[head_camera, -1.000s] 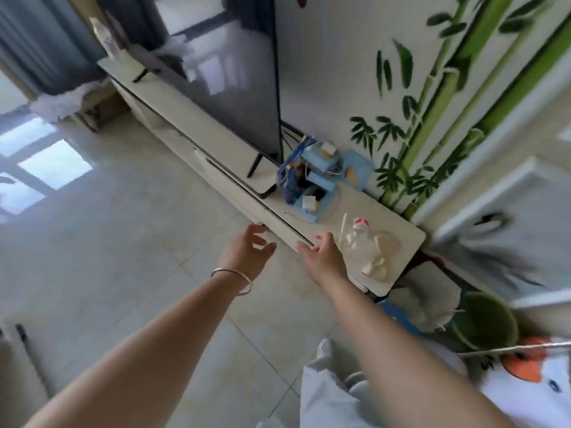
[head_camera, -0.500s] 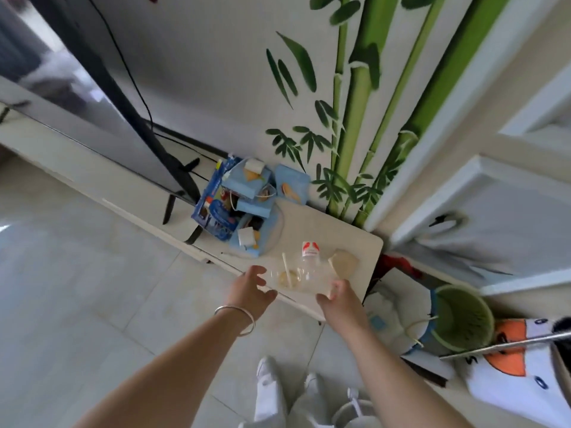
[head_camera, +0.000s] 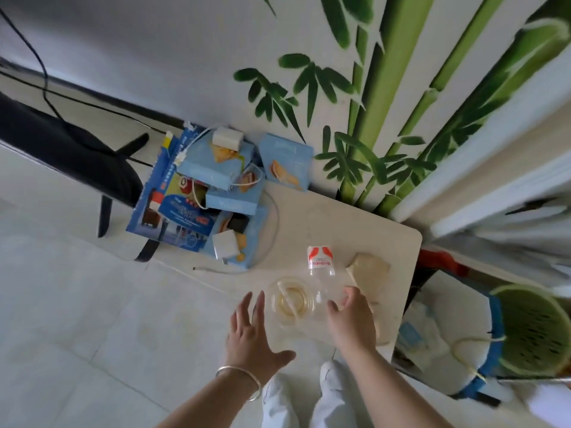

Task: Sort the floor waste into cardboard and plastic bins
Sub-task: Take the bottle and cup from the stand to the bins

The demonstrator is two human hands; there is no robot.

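Both hands over the near edge of the surface (head_camera: pixel 355 217), left hand (head_camera: pixel 251 335) spread wide open, holding nothing, just left of a clear plastic cup (head_camera: pixel 292 301). Right hand (head_camera: pixel 352 319) curled loosely beside the cup's right side, fingers (head_camera: pixel 349 296) half open, can't tell if actually touching. Clear bottle (head_camera: pixel 320 261) lying just behind the cup, pile of blue boxes (head_camera: pixel 216 193) toward the far left corner.

A home living room: a pale low TV cabinet (head_camera: pixel 355 230) runs along a white wall painted with a green bamboo mural (head_camera: pixel 386 97), the black television's stand legs (head_camera: pixel 108 193) at nine o'clock, glossy pale floor tiles (head_camera: pixel 92 319) below.
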